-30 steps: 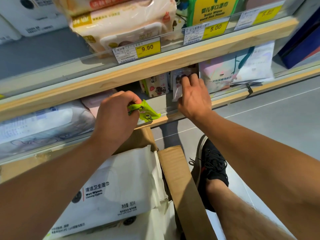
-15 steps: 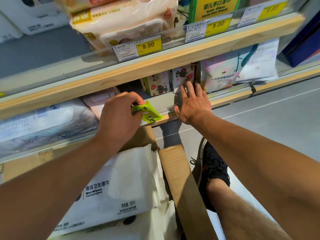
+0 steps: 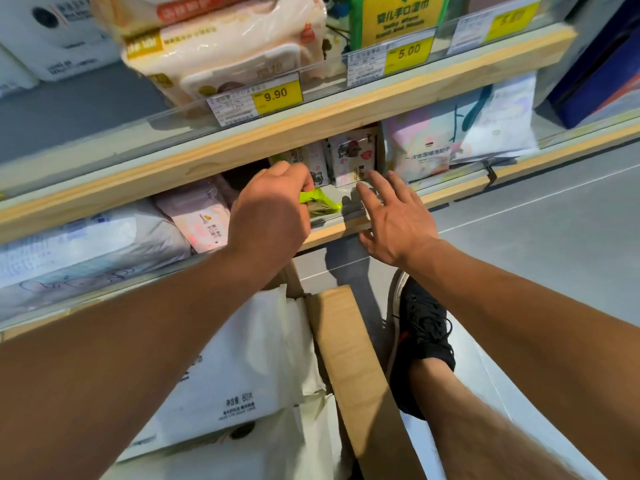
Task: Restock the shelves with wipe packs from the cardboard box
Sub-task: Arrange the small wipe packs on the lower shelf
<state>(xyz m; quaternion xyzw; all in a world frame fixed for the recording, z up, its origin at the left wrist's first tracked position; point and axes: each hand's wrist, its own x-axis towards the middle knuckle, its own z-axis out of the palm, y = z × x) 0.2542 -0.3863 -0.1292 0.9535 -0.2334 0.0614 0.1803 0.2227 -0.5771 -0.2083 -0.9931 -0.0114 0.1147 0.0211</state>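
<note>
My left hand grips a small lime-green wipe pack at the front edge of the lower wooden shelf. My right hand hovers beside it with fingers spread and holds nothing. Just behind its fingertips stand small white wipe packs with cartoon prints, upright on the shelf. Below my arms the cardboard box sits on the floor with large white wipe packs inside.
The upper shelf carries peach wipe bundles, a green-and-yellow pack and price tags reading 9.90 and 5.00. Pink packs and big white bundles fill the lower shelf at left. My black shoe stands right of the box on grey floor.
My right hand let go of the small white pack and drew back from the shelf, fingers spreading. My left hand carried the green pack forward to the shelf's front edge.
</note>
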